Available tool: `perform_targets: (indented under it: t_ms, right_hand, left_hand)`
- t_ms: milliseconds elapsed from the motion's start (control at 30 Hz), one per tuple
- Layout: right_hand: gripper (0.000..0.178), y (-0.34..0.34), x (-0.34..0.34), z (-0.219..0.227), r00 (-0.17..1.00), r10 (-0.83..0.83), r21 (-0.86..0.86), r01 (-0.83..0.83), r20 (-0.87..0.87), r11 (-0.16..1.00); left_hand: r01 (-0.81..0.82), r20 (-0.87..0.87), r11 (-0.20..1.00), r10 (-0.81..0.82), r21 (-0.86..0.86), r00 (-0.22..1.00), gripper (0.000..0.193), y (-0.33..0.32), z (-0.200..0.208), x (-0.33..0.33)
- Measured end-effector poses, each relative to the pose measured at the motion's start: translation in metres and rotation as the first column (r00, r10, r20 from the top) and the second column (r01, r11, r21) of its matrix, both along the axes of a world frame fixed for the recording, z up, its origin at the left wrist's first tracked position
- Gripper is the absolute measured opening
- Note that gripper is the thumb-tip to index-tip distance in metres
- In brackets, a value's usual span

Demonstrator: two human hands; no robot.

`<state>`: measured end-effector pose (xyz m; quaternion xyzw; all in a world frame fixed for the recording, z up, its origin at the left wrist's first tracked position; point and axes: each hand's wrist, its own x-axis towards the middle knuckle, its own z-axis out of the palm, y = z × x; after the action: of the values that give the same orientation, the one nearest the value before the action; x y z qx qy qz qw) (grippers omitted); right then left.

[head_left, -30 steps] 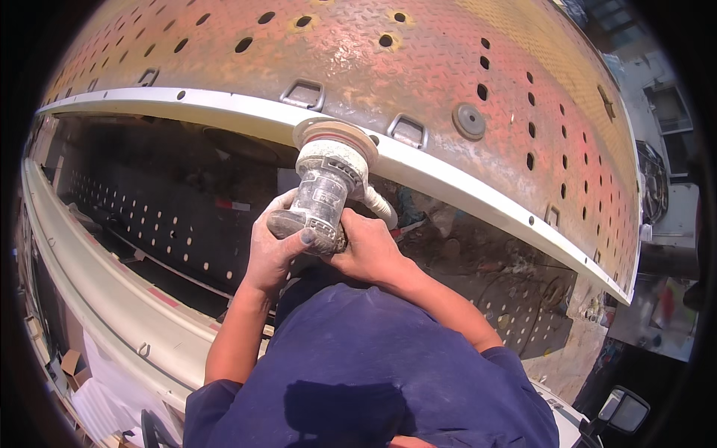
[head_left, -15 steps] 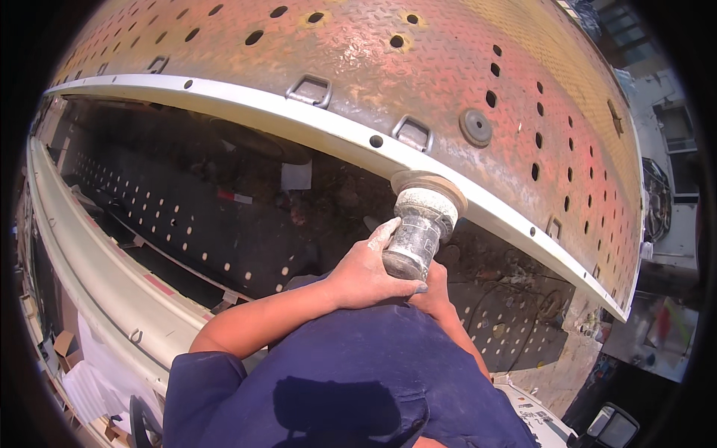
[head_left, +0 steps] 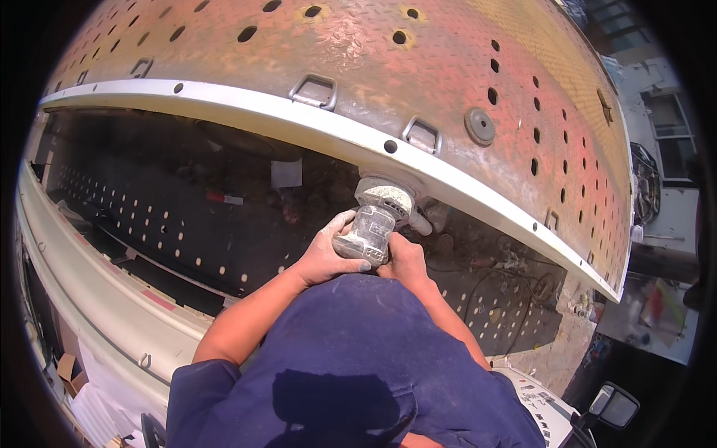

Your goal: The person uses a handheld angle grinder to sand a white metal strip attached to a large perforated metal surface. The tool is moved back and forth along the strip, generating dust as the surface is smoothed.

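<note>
Hands [head_left: 322, 257] curled, close together; forearms [head_left: 258, 315] angled inward.

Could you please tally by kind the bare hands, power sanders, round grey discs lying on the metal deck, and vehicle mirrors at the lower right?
Bare hands, the left hand and the right hand: 2
Power sander: 1
Round grey disc on the metal deck: 1
Vehicle mirror: 1
Total: 5
</note>
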<state>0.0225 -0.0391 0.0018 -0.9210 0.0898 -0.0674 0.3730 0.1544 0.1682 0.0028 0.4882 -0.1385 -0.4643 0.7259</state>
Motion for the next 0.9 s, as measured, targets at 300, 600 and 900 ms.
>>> perform_targets:
  t_ms: [300, 600, 900]
  right_hand:
    - [0.036, 0.018, 0.032, 0.014, 0.997, 0.061, -0.045, -0.063, -0.046, 0.997]
    - [0.042, 0.051, 0.069, -0.002, 0.993, 0.119, -0.122, -0.121, -0.019, 0.985]
    - [0.038, 0.091, 0.117, 0.009, 0.984, 0.177, -0.155, -0.173, 0.013, 0.973]
  left_hand:
    - [0.070, 0.068, 0.997, -0.071, 0.028, 0.995, 0.121, 0.029, -0.012, 0.035]
    - [0.025, 0.055, 0.992, -0.032, 0.127, 0.998, 0.112, 0.071, -0.009, 0.067]
    - [-0.107, 0.023, 0.994, 0.106, 0.018, 0.994, 0.109, 0.108, 0.017, 0.095]
